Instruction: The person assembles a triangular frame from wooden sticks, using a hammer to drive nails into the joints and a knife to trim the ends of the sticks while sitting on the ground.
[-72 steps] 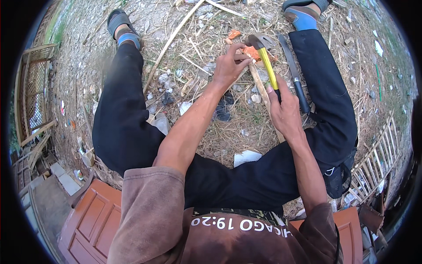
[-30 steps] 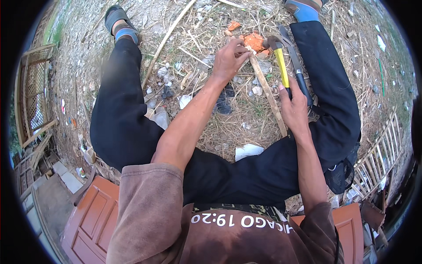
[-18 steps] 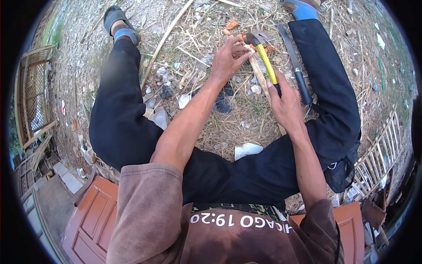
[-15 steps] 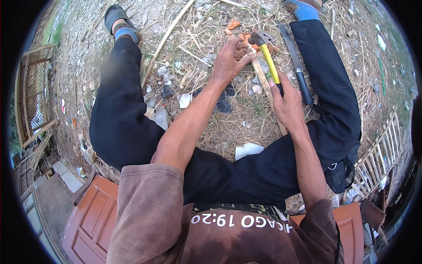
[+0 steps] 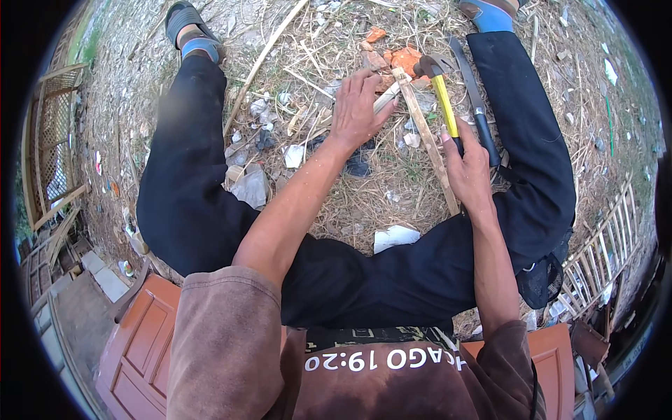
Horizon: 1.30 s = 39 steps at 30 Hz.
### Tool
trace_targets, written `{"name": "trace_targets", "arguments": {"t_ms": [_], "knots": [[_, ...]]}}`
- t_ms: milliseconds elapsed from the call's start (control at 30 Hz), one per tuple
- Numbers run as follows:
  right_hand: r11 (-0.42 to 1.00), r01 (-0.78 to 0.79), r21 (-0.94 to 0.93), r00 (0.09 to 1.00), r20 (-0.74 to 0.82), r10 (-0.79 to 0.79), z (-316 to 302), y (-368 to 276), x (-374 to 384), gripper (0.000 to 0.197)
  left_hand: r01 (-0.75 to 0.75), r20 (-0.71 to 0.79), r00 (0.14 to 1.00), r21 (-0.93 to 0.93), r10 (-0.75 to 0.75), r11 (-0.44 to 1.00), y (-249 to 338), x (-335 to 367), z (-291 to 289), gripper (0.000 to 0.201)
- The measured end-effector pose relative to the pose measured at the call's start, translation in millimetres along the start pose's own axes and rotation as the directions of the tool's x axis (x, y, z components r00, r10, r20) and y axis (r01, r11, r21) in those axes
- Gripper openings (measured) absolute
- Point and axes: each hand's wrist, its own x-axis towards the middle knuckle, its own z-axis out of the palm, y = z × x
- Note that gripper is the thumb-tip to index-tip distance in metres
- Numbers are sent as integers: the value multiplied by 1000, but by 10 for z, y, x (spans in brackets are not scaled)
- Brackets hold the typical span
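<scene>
My right hand (image 5: 467, 164) is closed round the dark lower grip of a claw hammer (image 5: 445, 105) with a yellow handle, its head near orange brick pieces. A long wooden strip (image 5: 427, 133) runs from those bricks back toward my right thigh, just left of the hammer. My left hand (image 5: 355, 110) grips a second, shorter wooden strip (image 5: 385, 99), thumb on one side and fingers on the other. That strip slants under the palm, and its far end meets the top of the long strip. Part of it is hidden by my hand.
A large knife (image 5: 467, 80) with a black handle lies between the hammer and my right leg. Broken orange bricks (image 5: 404, 59) sit beyond my hands. Straw, stones and a white shard (image 5: 396, 239) litter the ground. A red-brown panelled door (image 5: 143, 343) lies behind me.
My left hand has shifted left and nearer, off the long strip's end, and a shorter strip now shows in it. The hammer has moved slightly right, away from the long strip.
</scene>
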Motion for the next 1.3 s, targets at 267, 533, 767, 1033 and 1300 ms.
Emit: {"name": "trace_targets", "arguments": {"t_ms": [267, 533, 767, 1033, 1300], "knots": [[984, -143, -103, 987, 60, 149, 79, 11, -119, 40, 35, 152, 987, 161, -60, 986, -31, -235, -120, 25], [974, 93, -205, 995, -21, -99, 440, 327, 36, 36, 11, 100, 995, 153, -27, 988, -68, -227, -11, 24], [994, 3, -107, 998, -65, -10, 383, 209, 122, 34, 177, 110, 976, 95, -187, 980, 42, -41, -84, 23], [997, -53, -59, 991, -123, 45, 386, 245, 393, 41, 132, 102, 985, 104, -142, 986, 9, 42, -56, 20], [990, -138, -37, 987, -88, 134, 357, 262, 356, 44, 115, 77, 989, 146, -127, 983, 12, 23, -5, 22]]}}
